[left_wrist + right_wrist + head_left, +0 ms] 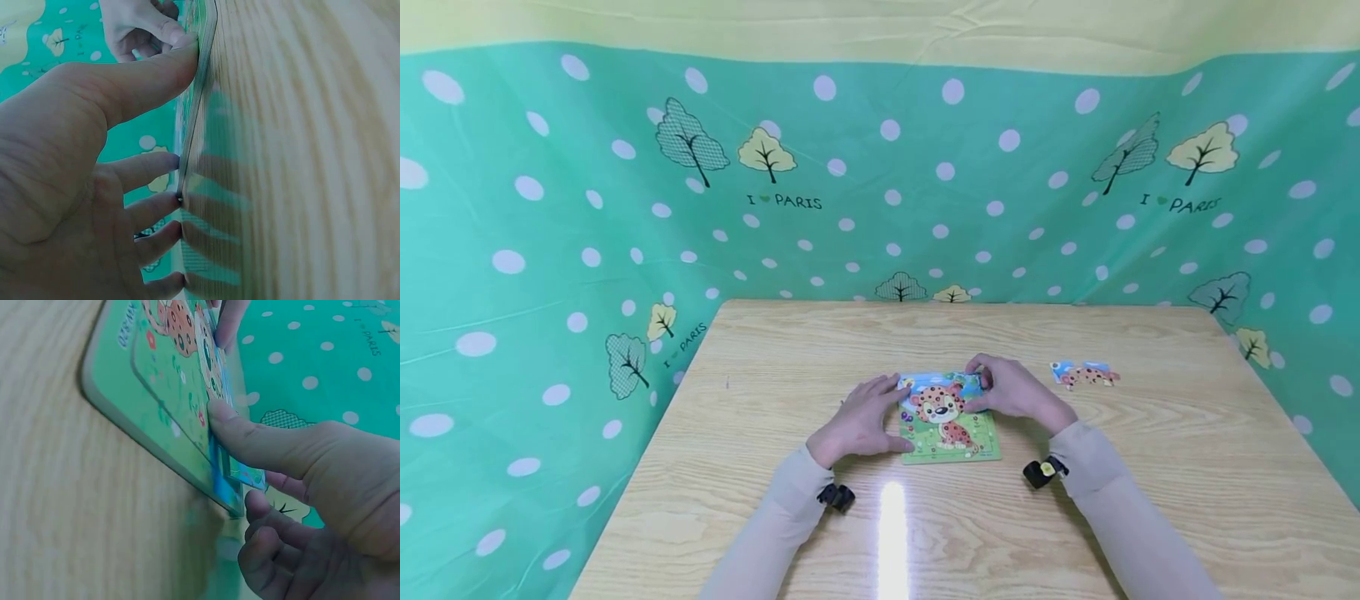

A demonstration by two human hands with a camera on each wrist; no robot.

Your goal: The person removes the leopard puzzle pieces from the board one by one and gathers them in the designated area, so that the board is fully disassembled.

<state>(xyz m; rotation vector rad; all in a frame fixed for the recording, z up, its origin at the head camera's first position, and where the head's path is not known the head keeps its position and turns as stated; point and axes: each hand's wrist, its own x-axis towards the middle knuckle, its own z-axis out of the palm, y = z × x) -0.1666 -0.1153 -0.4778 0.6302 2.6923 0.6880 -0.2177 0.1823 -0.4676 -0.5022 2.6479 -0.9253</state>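
Puzzle board mid-worktop, one hand at each side.

The puzzle board (951, 421) lies on the worktop (1150, 467); the left hand (859, 421) rests at its left edge, the right hand (1015, 390) on its far right corner. A loose puzzle piece (1084, 374) lies apart, further right.
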